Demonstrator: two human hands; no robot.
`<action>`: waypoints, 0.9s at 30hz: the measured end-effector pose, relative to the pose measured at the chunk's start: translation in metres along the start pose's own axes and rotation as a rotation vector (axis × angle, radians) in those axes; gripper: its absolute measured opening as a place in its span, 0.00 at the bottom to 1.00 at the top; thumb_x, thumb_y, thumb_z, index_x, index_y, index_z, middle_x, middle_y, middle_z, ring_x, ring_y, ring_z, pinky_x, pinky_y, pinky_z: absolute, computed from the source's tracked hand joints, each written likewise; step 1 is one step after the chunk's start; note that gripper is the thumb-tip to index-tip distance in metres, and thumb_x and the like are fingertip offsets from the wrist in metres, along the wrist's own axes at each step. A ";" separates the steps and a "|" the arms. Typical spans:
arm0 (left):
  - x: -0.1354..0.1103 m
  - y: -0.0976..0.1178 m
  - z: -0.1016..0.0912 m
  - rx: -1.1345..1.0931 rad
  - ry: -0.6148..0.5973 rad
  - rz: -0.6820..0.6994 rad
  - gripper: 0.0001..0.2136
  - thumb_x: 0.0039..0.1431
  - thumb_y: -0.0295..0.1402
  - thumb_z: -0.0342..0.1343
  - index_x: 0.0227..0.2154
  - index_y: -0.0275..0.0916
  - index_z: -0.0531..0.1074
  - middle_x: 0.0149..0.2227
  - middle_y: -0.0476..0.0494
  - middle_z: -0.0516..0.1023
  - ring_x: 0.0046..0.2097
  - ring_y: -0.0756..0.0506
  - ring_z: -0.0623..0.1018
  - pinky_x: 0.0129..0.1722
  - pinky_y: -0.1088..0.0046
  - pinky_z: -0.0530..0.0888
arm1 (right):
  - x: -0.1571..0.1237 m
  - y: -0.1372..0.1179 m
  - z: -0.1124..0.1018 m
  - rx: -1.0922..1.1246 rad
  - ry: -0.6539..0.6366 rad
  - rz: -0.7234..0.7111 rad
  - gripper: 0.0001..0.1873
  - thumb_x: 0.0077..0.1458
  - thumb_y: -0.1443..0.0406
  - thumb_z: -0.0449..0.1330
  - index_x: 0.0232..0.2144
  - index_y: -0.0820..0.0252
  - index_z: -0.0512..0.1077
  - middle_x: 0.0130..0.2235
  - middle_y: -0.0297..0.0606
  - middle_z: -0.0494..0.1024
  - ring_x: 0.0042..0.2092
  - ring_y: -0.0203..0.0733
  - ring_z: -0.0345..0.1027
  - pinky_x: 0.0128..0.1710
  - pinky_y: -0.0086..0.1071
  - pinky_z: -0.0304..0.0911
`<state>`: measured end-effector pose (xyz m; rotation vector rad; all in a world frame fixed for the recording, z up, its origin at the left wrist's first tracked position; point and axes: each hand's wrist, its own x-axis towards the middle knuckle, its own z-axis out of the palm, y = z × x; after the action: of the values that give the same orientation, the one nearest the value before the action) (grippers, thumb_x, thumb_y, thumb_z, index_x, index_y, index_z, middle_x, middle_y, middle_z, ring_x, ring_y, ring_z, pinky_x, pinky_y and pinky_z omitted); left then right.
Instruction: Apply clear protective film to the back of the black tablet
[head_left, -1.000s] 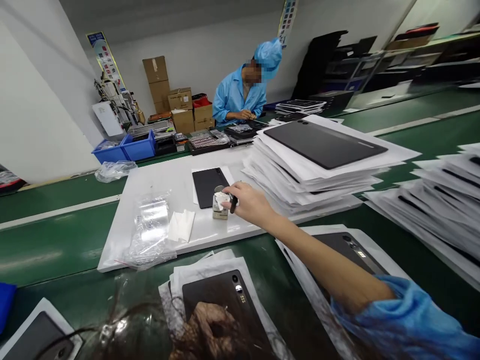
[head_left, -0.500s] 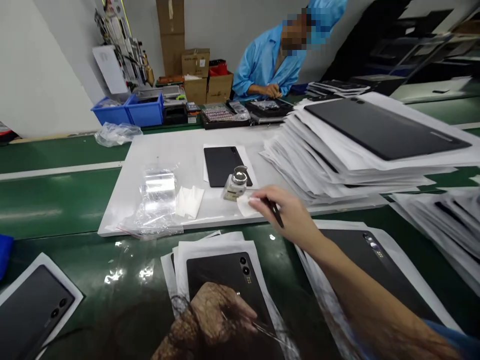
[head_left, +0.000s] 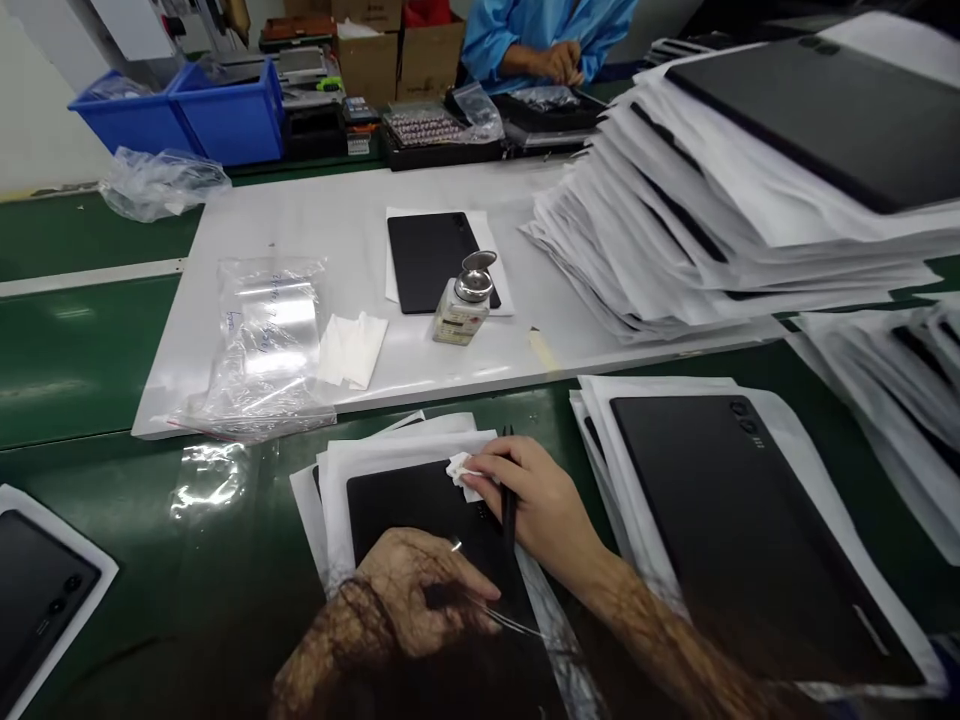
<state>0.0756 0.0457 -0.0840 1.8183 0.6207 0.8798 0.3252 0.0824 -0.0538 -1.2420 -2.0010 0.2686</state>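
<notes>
A black tablet back cover [head_left: 397, 505] lies on white paper sheets on the green belt in front of me. My right hand [head_left: 536, 505] pinches a small white wipe [head_left: 463, 470] against the cover's top corner and also grips a dark pen-like tool [head_left: 508, 500]. My left hand [head_left: 409, 590] rests on the lower part of the same cover, with thin metal tweezers [head_left: 495, 620] in its fingers. A small glass dispenser bottle [head_left: 463, 300] with a metal top stands on the white board [head_left: 337, 210] beyond.
Another black cover [head_left: 742, 520] on paper lies right of my hands. Tall stacks of paper-separated covers [head_left: 750, 180] fill the right side. A clear plastic bag [head_left: 266, 340], folded wipes [head_left: 352, 348] and a black cover [head_left: 435, 260] sit on the board. Blue bins [head_left: 180, 110] and a seated person in blue [head_left: 547, 40] are behind.
My right hand drew back from the dispenser bottle with the wipe and came down onto the top corner of the cover in front of me. The view tilted downward.
</notes>
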 end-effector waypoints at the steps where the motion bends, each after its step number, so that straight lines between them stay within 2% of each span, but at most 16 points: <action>1: -0.002 0.001 0.001 -0.024 0.019 -0.009 0.09 0.63 0.35 0.86 0.45 0.48 0.99 0.32 0.43 0.99 0.28 0.38 0.96 0.36 0.67 0.95 | 0.002 -0.002 -0.003 -0.005 0.002 0.006 0.10 0.84 0.65 0.70 0.49 0.47 0.92 0.42 0.41 0.92 0.41 0.53 0.89 0.41 0.45 0.91; 4: -0.006 0.001 0.007 -0.094 0.097 -0.048 0.10 0.61 0.39 0.88 0.45 0.51 0.99 0.32 0.43 0.99 0.28 0.37 0.96 0.35 0.66 0.95 | 0.007 -0.007 -0.010 -0.002 -0.017 0.001 0.12 0.80 0.70 0.69 0.48 0.48 0.91 0.42 0.42 0.91 0.41 0.54 0.88 0.39 0.47 0.91; 8: -0.012 -0.004 0.018 -0.103 0.132 -0.052 0.16 0.54 0.45 0.93 0.44 0.53 0.99 0.27 0.44 0.96 0.23 0.36 0.92 0.32 0.62 0.94 | 0.009 -0.006 -0.017 -0.051 -0.036 0.000 0.12 0.80 0.70 0.69 0.47 0.48 0.90 0.41 0.42 0.91 0.40 0.55 0.88 0.38 0.47 0.88; 10: -0.015 -0.008 0.021 -0.117 0.140 -0.037 0.18 0.55 0.47 0.93 0.45 0.52 0.99 0.26 0.43 0.95 0.22 0.37 0.91 0.30 0.63 0.93 | 0.009 -0.007 -0.020 -0.070 -0.045 -0.010 0.12 0.81 0.70 0.68 0.47 0.49 0.90 0.42 0.42 0.90 0.41 0.54 0.87 0.39 0.46 0.87; 14: -0.020 -0.011 0.020 -0.134 0.139 -0.057 0.16 0.60 0.52 0.89 0.47 0.55 1.00 0.25 0.45 0.94 0.23 0.38 0.90 0.30 0.63 0.93 | 0.008 -0.010 -0.029 0.011 -0.182 -0.145 0.12 0.84 0.69 0.66 0.45 0.50 0.87 0.40 0.41 0.88 0.37 0.50 0.80 0.36 0.43 0.79; 19: -0.023 -0.008 0.016 -0.104 0.090 -0.058 0.13 0.60 0.45 0.89 0.46 0.56 1.00 0.27 0.48 0.96 0.23 0.38 0.91 0.32 0.62 0.94 | 0.013 -0.011 -0.030 -0.119 -0.113 -0.119 0.13 0.83 0.72 0.67 0.46 0.52 0.88 0.41 0.42 0.89 0.39 0.49 0.78 0.37 0.42 0.75; 22: -0.026 -0.009 0.015 -0.045 0.115 -0.049 0.09 0.62 0.42 0.85 0.45 0.58 0.99 0.28 0.49 0.97 0.27 0.37 0.94 0.37 0.59 0.97 | 0.010 -0.013 -0.029 -0.053 -0.193 -0.177 0.12 0.83 0.71 0.67 0.46 0.53 0.88 0.40 0.40 0.87 0.38 0.47 0.77 0.37 0.41 0.74; 24: -0.028 -0.012 0.016 0.004 0.104 -0.042 0.10 0.63 0.45 0.84 0.47 0.61 0.99 0.28 0.50 0.96 0.29 0.35 0.95 0.38 0.57 0.98 | 0.007 -0.011 -0.035 -0.027 -0.257 -0.191 0.11 0.83 0.71 0.68 0.45 0.53 0.88 0.39 0.39 0.87 0.37 0.47 0.77 0.36 0.41 0.74; 27: -0.029 -0.015 0.017 0.023 0.085 -0.015 0.11 0.62 0.48 0.86 0.47 0.64 0.99 0.27 0.50 0.96 0.30 0.33 0.96 0.37 0.56 0.98 | 0.009 -0.001 -0.052 -0.160 -0.262 -0.152 0.13 0.83 0.71 0.66 0.44 0.52 0.88 0.40 0.42 0.88 0.38 0.50 0.78 0.36 0.44 0.75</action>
<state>0.0711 0.0212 -0.1109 1.8020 0.6999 0.9468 0.3581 0.0792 -0.0131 -1.1935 -2.3692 0.2086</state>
